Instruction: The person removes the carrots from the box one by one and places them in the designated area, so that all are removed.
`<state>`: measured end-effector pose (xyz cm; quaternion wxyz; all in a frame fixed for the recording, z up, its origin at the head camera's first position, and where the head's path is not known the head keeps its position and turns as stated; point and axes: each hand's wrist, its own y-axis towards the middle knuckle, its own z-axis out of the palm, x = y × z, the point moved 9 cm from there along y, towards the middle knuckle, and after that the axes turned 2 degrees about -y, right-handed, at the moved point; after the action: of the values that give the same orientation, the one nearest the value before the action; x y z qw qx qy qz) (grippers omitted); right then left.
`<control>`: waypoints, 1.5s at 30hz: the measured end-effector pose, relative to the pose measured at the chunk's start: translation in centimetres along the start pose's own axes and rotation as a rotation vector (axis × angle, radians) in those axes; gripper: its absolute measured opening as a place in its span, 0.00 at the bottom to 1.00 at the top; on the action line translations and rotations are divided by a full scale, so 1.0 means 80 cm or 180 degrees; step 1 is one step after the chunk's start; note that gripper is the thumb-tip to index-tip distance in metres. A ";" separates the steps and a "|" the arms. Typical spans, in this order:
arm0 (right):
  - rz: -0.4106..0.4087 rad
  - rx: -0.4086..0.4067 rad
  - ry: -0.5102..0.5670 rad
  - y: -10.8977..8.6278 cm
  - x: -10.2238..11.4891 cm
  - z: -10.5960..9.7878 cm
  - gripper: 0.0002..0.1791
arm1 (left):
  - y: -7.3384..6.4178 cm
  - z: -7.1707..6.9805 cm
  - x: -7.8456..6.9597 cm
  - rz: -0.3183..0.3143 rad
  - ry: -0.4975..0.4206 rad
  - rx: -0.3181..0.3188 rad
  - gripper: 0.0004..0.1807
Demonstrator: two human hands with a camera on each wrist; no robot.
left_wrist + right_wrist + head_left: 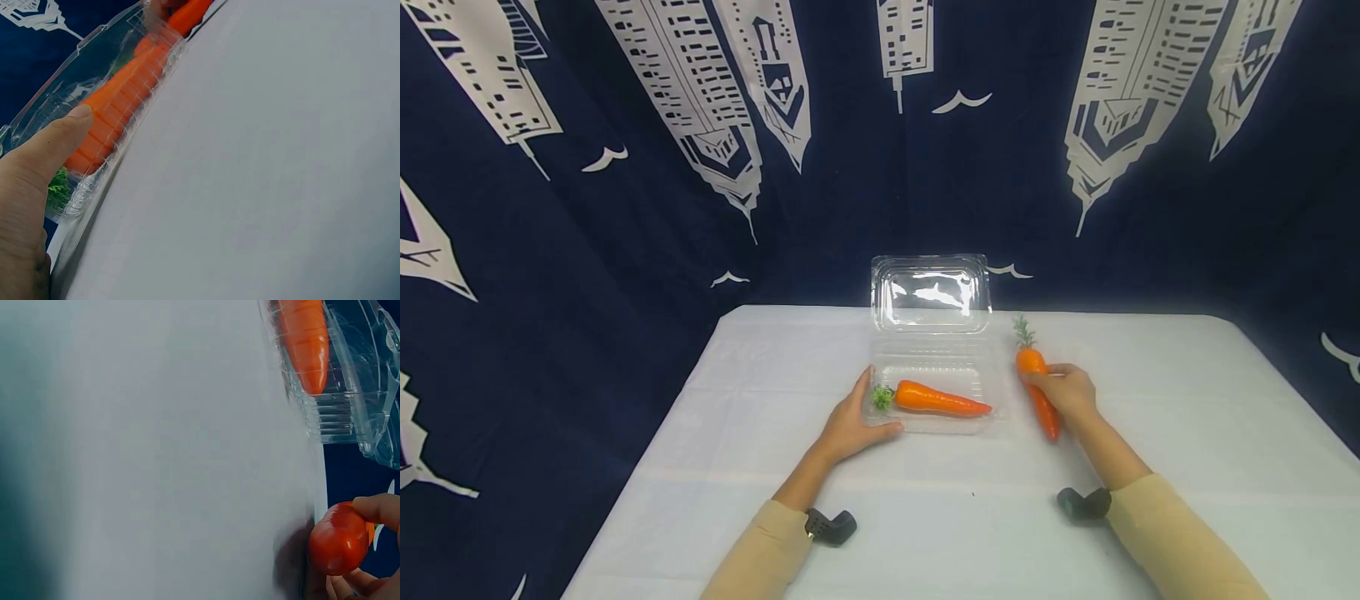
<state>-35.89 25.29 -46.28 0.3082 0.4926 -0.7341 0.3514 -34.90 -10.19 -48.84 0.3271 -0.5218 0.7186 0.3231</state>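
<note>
Carrots first, as I see them from my remote seat: one carrot lies flat inside the clear plastic box, its green top toward my left and its tip reaching the box's right wall; the second carrot is outside the box, just beside its right edge, gripped round the middle by my right hand with fingers curled about it, leafy end pointing away from me and tip toward me; the right wrist view shows that tip clear of the table, with a strip of bare cloth between it and the box corner. My left hand rests with fingers straight and relaxed against the box's left end, thumb lying along the near rim, pinching nothing. The box lid stands open and tilted back at the far side, so the tray is uncovered from above and from the right. Open room: wide bare stretches of table to the right of my right hand, to the left of my left hand, and in front of the box toward me; the box sits near the table's far edge. The table wears a white cloth; behind and to both sides hangs a dark blue curtain printed with white towers and birds.
</note>
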 end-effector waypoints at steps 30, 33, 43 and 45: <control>-0.0182 0.0078 -0.0557 -0.001 0.016 -0.012 0.37 | -0.001 -0.001 -0.003 -0.0023 0.0013 0.0008 0.63; -0.0242 0.0036 -0.0531 -0.002 0.026 -0.019 0.36 | -0.002 -0.001 -0.003 -0.0021 0.0011 0.0006 0.63; -0.0609 -0.0037 -0.0202 -0.023 0.083 -0.013 0.32 | -0.001 -0.001 -0.002 -0.0026 -0.0011 0.0018 0.63; -0.0644 0.0025 -0.0175 -0.026 0.092 -0.005 0.32 | -0.001 0.000 -0.002 -0.0008 -0.0020 0.0019 0.63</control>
<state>-36.27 21.32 -39.74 0.3199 0.5748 -0.6874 0.3078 -34.81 -10.16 -48.72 0.3313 -0.5207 0.7179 0.3221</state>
